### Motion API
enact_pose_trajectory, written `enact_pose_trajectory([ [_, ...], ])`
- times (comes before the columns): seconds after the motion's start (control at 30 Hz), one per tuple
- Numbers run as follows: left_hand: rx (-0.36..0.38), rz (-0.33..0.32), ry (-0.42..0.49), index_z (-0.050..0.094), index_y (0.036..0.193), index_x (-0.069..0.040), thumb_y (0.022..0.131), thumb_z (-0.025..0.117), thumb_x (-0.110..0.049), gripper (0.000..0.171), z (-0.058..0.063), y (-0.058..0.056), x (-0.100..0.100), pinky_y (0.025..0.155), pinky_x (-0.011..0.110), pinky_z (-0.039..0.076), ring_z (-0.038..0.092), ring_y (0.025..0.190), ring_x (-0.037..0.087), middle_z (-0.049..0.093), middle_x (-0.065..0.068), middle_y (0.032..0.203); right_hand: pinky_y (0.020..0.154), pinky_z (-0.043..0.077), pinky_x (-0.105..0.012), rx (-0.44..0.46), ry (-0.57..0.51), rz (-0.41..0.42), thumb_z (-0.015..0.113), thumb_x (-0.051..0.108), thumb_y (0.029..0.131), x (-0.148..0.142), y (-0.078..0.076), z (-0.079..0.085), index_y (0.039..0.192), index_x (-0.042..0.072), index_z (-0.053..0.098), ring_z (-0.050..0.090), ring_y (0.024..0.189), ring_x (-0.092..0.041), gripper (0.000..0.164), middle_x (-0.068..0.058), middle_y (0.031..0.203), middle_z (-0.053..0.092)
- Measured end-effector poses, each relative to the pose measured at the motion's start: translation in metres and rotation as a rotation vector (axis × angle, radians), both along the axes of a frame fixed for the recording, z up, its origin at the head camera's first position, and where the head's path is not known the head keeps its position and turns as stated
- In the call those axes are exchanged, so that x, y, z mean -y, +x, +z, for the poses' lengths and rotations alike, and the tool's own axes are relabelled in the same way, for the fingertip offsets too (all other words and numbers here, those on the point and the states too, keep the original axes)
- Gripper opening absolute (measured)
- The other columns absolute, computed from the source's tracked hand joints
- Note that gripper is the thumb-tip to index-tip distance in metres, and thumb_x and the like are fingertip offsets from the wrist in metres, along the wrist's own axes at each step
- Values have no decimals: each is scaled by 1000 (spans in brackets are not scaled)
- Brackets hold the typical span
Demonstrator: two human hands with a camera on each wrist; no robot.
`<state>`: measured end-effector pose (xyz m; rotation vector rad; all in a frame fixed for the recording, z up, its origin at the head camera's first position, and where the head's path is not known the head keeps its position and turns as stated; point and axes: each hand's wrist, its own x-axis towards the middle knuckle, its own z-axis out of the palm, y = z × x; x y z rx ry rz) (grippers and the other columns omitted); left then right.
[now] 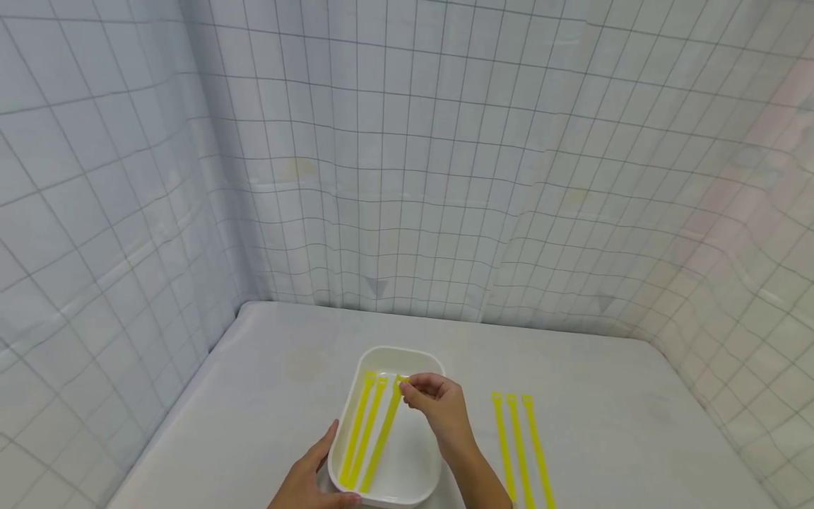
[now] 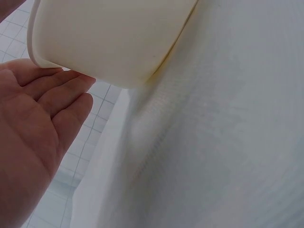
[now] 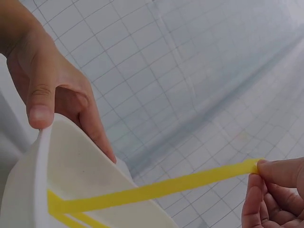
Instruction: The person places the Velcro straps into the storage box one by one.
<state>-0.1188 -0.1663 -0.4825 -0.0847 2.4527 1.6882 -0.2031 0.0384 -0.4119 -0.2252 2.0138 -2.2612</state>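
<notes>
The right hand [image 1: 440, 406] pinches a yellow strap [image 1: 384, 436], its lower end in a white tray [image 1: 413, 452] whose corner the left hand [image 1: 309, 472] grips. The head view crops three more straps [image 1: 520, 452]; the right-wrist view alone reveals the pinched one's upward slant.

Your left hand [image 1: 311, 477] sits low in the head view, its left thumb [image 3: 41, 104] spread well apart from its fingers [image 2: 74, 111], which extend nearly straight. Your right hand [image 1: 441, 406] stands farther forward, its right thumb [image 3: 285, 172] and index finger pinched at the tips, the remaining fingers curled inward. Your right forearm [image 1: 480, 474] is bare and slants forward and inward to the wrist.
</notes>
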Motion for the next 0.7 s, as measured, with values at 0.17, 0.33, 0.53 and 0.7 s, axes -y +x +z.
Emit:
enact_pose_trajectory([
  [0.17, 6, 13, -25, 18, 146, -4, 59, 85, -38, 115, 0, -1, -2, 96, 58, 32, 33, 127, 37, 33, 18, 143, 69, 53, -26, -4, 49, -12, 72, 13, 79, -1, -5, -4, 91, -8, 64, 61, 71, -15, 25, -6, 79, 66],
  [0.33, 2, 17, -33, 20, 146, -5, 59, 85, -38, 114, 0, -1, -2, 96, 58, 31, 33, 127, 37, 33, 17, 143, 68, 53, -26, -12, 89, -25, 71, 12, 80, -1, -12, -10, 92, -8, 65, 61, 70, -14, 24, -6, 80, 66],
  [0.53, -28, 5, -26, 20, 146, -3, 60, 85, -37, 112, 0, 0, -1, 97, 56, 32, 33, 128, 37, 32, 18, 144, 69, 54, -27, -12, 155, -43, 71, 14, 81, 1, -21, -19, 94, -6, 65, 62, 72, -15, 24, -6, 82, 66],
  [0.7, -68, -6, -25, 20, 145, -2, 61, 85, -34, 110, 0, 1, 0, 97, 54, 34, 34, 127, 36, 32, 19, 143, 69, 54, -27, -32, 207, -53, 70, 13, 82, 5, -29, -25, 93, -6, 64, 63, 72, -16, 23, -7, 81, 66],
])
